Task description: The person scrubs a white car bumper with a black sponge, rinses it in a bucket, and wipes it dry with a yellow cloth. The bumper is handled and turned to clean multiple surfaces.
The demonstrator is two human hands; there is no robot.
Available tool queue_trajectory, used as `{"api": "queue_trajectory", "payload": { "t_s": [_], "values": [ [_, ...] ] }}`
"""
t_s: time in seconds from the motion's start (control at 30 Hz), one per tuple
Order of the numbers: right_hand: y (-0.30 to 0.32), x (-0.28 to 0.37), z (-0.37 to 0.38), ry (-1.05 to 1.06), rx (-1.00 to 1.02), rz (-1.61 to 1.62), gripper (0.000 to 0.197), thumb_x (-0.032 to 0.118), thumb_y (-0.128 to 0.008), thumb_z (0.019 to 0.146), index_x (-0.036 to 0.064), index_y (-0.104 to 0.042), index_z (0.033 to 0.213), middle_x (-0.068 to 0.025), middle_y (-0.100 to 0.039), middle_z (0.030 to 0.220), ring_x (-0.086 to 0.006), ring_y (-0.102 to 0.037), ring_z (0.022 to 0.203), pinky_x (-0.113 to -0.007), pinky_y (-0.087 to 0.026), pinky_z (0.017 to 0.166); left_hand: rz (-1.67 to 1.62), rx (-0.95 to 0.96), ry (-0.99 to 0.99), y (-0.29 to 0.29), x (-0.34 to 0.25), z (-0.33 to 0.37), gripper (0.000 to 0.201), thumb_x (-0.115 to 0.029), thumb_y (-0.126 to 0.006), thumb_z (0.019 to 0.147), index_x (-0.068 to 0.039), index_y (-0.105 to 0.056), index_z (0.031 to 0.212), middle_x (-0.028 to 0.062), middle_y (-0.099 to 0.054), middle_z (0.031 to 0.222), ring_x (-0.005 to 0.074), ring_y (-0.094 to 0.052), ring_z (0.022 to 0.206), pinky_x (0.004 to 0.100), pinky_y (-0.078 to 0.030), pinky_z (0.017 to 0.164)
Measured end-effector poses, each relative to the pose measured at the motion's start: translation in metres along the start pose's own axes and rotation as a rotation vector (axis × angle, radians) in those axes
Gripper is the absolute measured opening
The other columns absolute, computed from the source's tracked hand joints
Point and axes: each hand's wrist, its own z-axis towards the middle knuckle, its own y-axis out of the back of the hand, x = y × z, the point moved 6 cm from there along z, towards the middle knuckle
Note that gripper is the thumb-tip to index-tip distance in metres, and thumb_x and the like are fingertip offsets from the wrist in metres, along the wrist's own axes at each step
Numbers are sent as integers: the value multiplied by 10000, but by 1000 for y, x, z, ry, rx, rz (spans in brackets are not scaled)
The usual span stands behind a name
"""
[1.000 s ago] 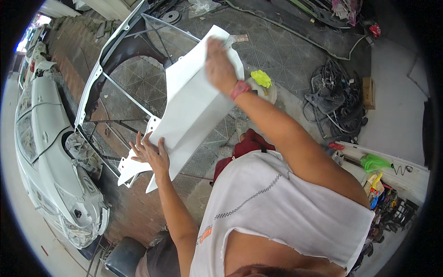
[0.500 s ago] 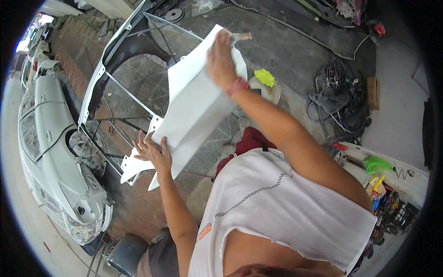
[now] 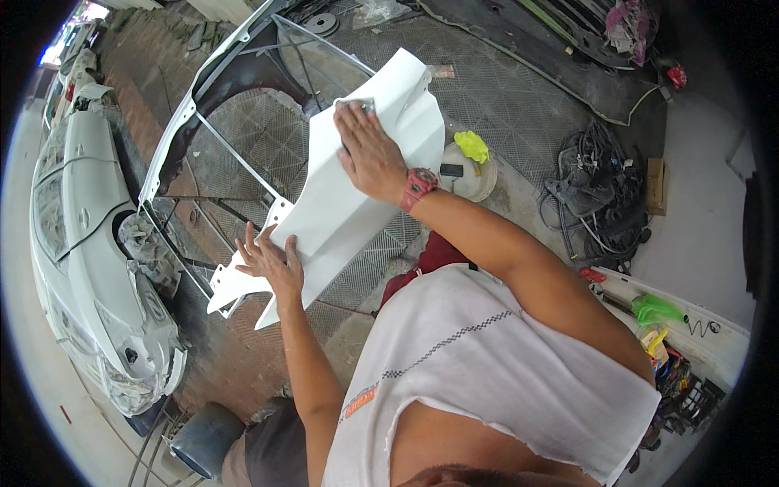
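A white car fender (image 3: 349, 195) lies across a metal stand (image 3: 235, 154) in front of me. Toward its upper part, my right hand (image 3: 369, 154) rests flat, fingers together, pressing a small grey piece of sandpaper (image 3: 367, 105) to the surface; only its edge shows past the fingertips. A red watch (image 3: 419, 187) is on that wrist. My left hand (image 3: 272, 258) lies with spread fingers on the narrower lower end of the fender, holding nothing.
Left stands a pale car (image 3: 89, 219) with plastic-wrapped parts. Right of the fender, a round white container (image 3: 479, 180) carries a yellow-green cloth (image 3: 471, 147) and a dark phone-like object (image 3: 452, 170). Farther right lies a heap of black cables (image 3: 596, 183). A dark drum (image 3: 207, 438) stands lower left.
My right hand has slid from the fender's upper tip down and left toward its curved edge, the grey piece under its fingers. My left hand has stayed in place.
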Motion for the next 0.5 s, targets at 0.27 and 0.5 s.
{"api": "queue_trajectory", "payload": {
  "t_s": [0.27, 0.5],
  "values": [
    [85, -5, 51, -182, -73, -279, 675, 238, -491, 1066, -103, -316, 1622, -301, -331, 1697, -461, -311, 1589, -548, -230, 1323, 61, 14, -3, -2, -1, 2, 521, -516, -674, 1033, -217, -607, 1454, 61, -317, 1733, 415, -75, 1653, 806, 78, 1210],
    [36, 86, 23, 251, 332, 80, 642, 239, -493, 1067, -59, -370, 1623, -242, -373, 1698, -363, -316, 1606, -502, -223, 1326, 71, 23, 20, -4, -1, 2, 549, -501, -695, 1022, -164, -600, 1445, 61, -312, 1735, 431, -70, 1652, 824, 68, 1190]
  ]
}}
